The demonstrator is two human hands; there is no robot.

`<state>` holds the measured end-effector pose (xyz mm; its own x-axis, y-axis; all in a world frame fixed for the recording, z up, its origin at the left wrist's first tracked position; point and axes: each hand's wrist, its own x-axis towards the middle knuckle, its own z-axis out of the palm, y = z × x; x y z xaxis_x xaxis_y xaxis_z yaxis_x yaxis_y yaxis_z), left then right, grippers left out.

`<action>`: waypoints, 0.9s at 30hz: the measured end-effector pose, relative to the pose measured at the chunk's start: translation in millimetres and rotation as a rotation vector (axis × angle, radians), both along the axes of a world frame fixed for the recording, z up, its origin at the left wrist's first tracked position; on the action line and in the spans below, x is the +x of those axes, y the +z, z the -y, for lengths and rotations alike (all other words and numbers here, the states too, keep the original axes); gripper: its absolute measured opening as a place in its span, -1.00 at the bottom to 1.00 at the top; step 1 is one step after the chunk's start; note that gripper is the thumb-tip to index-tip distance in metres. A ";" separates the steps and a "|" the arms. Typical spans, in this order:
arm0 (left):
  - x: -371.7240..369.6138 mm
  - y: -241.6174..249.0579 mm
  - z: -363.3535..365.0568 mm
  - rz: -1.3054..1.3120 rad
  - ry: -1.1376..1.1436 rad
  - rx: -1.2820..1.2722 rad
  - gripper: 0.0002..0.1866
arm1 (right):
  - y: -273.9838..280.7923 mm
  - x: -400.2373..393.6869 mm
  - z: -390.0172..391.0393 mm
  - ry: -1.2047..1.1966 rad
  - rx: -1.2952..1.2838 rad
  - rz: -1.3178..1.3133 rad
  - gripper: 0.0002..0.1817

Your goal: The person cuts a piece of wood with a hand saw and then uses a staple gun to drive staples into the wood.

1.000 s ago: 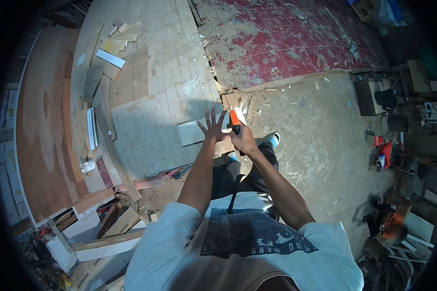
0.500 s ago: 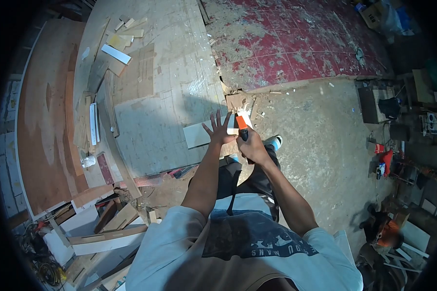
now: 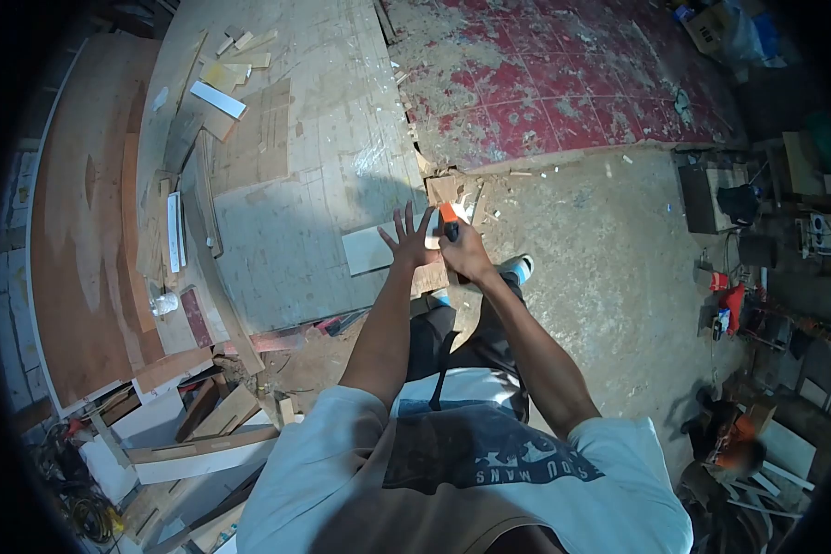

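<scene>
My left hand (image 3: 418, 249) lies over the pale board (image 3: 365, 254), fingers spread wide and thumb pointing right. Just to its right, my right hand (image 3: 467, 254) is closed round the black grip of a hand tool with an orange upper part (image 3: 449, 214). Its working end is hidden beneath my hand, and I cannot tell its kind. The two hands are close together near the right edge of the large plywood sheet (image 3: 314, 222), above my feet.
Wood chips (image 3: 475, 198) lie beyond the tool. Offcuts (image 3: 235, 69) and white strips (image 3: 174, 231) rest on the plywood at left. Stacked scrap wood (image 3: 222, 415) stands at lower left. Concrete floor (image 3: 600, 258) spans the right, below red tiles (image 3: 563, 83).
My right hand has shifted slightly left and away from my body with the tool, bringing it nearer my left hand. The left hand stays spread; the whole view has shifted slightly.
</scene>
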<state>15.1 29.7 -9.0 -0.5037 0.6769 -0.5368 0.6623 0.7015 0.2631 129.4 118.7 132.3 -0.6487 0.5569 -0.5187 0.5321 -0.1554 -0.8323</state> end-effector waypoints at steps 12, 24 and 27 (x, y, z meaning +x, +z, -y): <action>-2.9 7.2 -0.3 -0.003 -0.036 0.058 0.22 | 34.7 48.7 36.2 -0.035 0.179 -0.077 -0.70; -5.4 -1.1 -2.4 0.000 0.004 0.069 0.32 | 84.2 55.8 40.1 -0.032 0.122 -0.118 -0.71; -7.5 -2.2 -0.8 -0.011 -0.035 0.049 0.30 | 101.2 76.3 58.4 -0.050 0.272 -0.270 -0.67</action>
<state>7.6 30.5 -11.2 -0.4849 0.7195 -0.4971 0.6892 0.6643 0.2893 205.7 60.4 233.6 -0.7104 0.6849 -0.1620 0.2860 0.0706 -0.9556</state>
